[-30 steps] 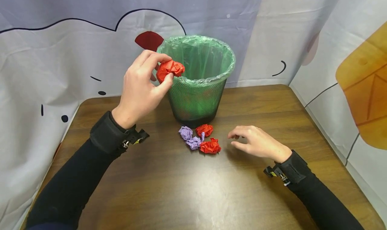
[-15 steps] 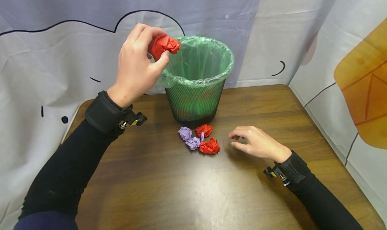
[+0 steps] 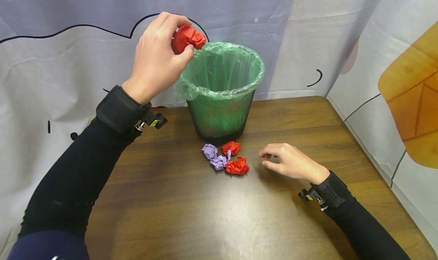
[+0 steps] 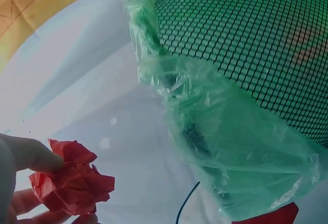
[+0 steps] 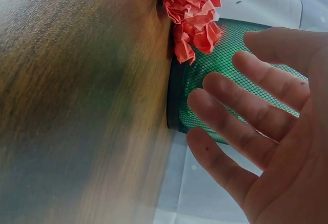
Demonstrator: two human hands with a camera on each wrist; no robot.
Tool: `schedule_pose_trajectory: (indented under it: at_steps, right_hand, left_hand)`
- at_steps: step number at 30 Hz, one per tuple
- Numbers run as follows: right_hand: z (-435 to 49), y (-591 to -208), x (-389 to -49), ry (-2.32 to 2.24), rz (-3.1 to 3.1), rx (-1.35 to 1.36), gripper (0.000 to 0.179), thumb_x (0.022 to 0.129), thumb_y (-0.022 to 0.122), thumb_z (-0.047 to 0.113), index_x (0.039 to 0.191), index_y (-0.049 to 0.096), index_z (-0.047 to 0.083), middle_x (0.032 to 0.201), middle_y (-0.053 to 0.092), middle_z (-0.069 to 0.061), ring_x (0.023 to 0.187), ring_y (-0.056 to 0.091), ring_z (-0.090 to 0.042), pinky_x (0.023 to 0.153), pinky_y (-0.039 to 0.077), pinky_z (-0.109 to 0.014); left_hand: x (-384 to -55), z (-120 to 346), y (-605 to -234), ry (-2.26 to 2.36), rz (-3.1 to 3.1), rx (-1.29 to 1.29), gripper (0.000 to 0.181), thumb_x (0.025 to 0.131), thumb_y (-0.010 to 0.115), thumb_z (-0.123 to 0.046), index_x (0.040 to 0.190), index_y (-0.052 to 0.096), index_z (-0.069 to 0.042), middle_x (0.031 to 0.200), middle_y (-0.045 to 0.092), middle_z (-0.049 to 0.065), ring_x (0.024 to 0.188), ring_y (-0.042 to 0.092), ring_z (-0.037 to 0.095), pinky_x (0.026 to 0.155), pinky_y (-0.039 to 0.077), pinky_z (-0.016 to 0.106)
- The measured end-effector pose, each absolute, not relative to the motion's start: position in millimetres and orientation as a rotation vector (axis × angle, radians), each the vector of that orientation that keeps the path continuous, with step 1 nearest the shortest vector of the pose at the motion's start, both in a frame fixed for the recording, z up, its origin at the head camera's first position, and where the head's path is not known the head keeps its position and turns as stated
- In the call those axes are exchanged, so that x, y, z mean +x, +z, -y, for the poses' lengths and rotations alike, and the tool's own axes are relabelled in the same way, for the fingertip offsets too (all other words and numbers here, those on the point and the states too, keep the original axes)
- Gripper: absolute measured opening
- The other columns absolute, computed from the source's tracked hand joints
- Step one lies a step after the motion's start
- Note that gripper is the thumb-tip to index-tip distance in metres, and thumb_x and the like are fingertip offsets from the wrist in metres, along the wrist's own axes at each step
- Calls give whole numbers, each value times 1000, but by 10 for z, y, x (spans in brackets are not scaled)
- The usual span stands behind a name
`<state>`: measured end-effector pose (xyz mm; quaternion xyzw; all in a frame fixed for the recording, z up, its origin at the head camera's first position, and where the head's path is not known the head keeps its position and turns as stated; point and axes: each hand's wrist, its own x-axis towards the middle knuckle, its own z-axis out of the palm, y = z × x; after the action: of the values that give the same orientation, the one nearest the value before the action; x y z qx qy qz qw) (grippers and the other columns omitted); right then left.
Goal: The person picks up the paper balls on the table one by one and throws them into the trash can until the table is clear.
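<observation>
Wooden table [image 3: 154,195]: left hand [image 3: 157,54] pinches a red ball [image 3: 189,37] beside the bin [image 3: 220,113]; right hand [image 3: 291,161] relaxed, holding nothing; let go too far left, the ball might miss

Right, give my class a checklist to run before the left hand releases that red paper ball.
1. Left hand grips the red paper ball: ok.
2. Bin upright on the table: ok.
3. Green liner spread open in the bin: ok.
4. Red paper ball centred over the bin: not ok, off toward its left side.
5. Right hand apart from the nearest loose red ball: ok.
6. Contents at the bin's bottom: cannot tell, only blurred red through the mesh.
</observation>
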<state>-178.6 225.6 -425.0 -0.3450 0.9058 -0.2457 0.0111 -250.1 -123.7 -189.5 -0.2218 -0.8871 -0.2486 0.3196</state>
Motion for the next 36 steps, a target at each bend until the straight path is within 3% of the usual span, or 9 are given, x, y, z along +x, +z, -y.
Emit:
schedule_pose_trajectory:
  at_steps: [7,12,19,28,36]
  right_hand:
    - [-2264,-4263,-1784,-778,-2825,-1050,21,94,71,24,112,73,14,105,72,1,93,67,-16,78,55,-42]
    - [-2256,-4280,-1786,-785,-2819,-1045,21,93,71,23,112,72,14,104,72,1,93,67,-15,79,55,-42]
    - [-2250,-4302,-1781,-785,-2820,-1043,20,93,72,23,111,72,13,102,72,1,92,66,-15,80,55,-40]
    - [-2235,-4320,-1782,-789,-2813,-1046,21,93,72,23,112,72,14,103,71,2,92,66,-12,80,55,-39]
    - [-2184,-4326,-1800,-779,-2810,-1097,21,94,71,25,113,72,16,107,71,3,92,65,-12,80,53,-37]
  left_hand:
    - [-2589,1185,-1815,-627,2450,-536,40,93,60,-21,133,62,-16,127,63,2,107,53,21,91,40,39]
    - [-2647,1169,-1825,-607,2536,-545,43,95,59,-23,137,59,-19,124,66,4,104,57,21,86,42,39]
    - [-2677,1190,-1948,-598,2595,-581,43,97,56,-26,139,59,-20,136,64,0,120,60,20,97,46,45]
    - [-2572,1322,-2147,-648,2547,-568,31,96,56,-24,122,69,-14,117,70,5,110,60,23,97,43,44]
    - [-2366,1515,-2409,-720,2412,-576,24,94,57,-16,112,72,-10,102,71,6,92,62,20,81,45,37]
